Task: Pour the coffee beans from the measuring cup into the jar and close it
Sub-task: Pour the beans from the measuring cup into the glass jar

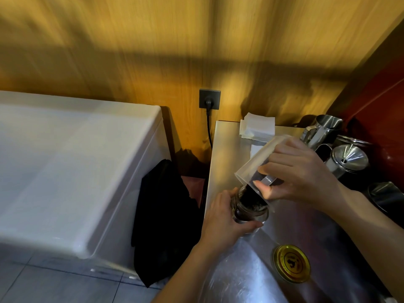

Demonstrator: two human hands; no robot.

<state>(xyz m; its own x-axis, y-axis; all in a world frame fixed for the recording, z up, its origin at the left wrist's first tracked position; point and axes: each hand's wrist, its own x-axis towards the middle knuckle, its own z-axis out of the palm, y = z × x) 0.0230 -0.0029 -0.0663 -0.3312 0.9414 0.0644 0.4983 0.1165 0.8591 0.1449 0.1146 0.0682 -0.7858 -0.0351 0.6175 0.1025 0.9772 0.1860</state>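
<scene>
Nearest the camera, the gold lid lies flat on the steel desk, off the jar, just right of the left forearm, well apart from both hands. Thin metal, light, prob. slippery on its face; best taken by the rim w/ fingertips when it's time to close.

Next up, left hand is wrapped round the jar, fingers curled across its side facing the camera, thumb at the far side. Jar stands on the desk near its left edge, mouth open & dark w/ coffee beans inside; how full, can't tell. Glass, so rigid, smooth, breakable. The grip round the body is the right place, keeps it from tipping or sliding on steel.

Just above, right hand is closed on the measuring cup, fingers over its wall and handle. Cup is tipped steeply, spout down over the jar mouth, beans sliding out. Clear plastic, light, a bit flexible; squeeze too hard and the stream could wander. Pour looks well along, lid step not yet done.

Farther back: folded white napkins, steel pitchers at right, wall socket behind. Left of the desk, black cloth and a white appliance.
</scene>
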